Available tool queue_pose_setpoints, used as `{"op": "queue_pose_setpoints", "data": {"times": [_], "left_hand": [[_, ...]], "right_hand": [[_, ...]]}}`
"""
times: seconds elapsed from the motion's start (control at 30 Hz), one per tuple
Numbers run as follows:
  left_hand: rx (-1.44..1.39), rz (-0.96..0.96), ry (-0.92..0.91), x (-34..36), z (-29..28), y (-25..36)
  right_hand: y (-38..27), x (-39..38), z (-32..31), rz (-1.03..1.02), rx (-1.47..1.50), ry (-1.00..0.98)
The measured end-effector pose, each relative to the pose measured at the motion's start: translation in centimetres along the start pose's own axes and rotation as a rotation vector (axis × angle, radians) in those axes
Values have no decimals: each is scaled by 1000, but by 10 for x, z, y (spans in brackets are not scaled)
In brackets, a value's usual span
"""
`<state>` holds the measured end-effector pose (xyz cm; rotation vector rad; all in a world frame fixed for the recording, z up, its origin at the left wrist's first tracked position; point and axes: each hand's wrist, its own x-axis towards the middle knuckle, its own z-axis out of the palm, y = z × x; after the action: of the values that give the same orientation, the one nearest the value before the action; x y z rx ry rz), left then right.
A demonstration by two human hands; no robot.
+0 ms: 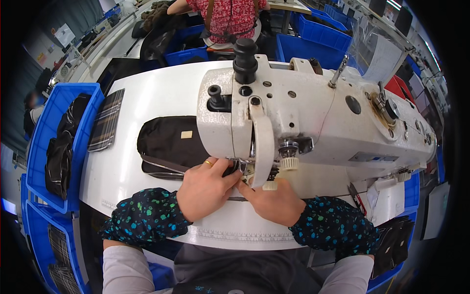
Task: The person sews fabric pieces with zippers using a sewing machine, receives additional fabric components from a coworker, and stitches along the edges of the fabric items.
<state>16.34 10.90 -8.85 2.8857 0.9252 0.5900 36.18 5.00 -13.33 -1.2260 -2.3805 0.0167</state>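
Ruler strip [245, 237] fixed along near edge of table [142, 93]. Left hand [203, 191] placed at near-right part of black cloth [169, 139]; cloth pinched between thumb and fingers. Right hand [279, 201] placed beside left hand; fingertips partly hidden, grasp cannot be told. Black cloth laid flat, partly hidden by sewing machine [313, 112]. Plaid cloth [106, 120] placed beside blue bin [84, 147]. Red-shirted person [230, 19] seen beyond.
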Motion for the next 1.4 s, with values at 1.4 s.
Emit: {"op": "queue_pose_setpoints", "data": {"times": [1.4], "left_hand": [[-195, -6, -246, 15, -7, -8]], "right_hand": [[7, 6, 5, -23, 54, -17]]}}
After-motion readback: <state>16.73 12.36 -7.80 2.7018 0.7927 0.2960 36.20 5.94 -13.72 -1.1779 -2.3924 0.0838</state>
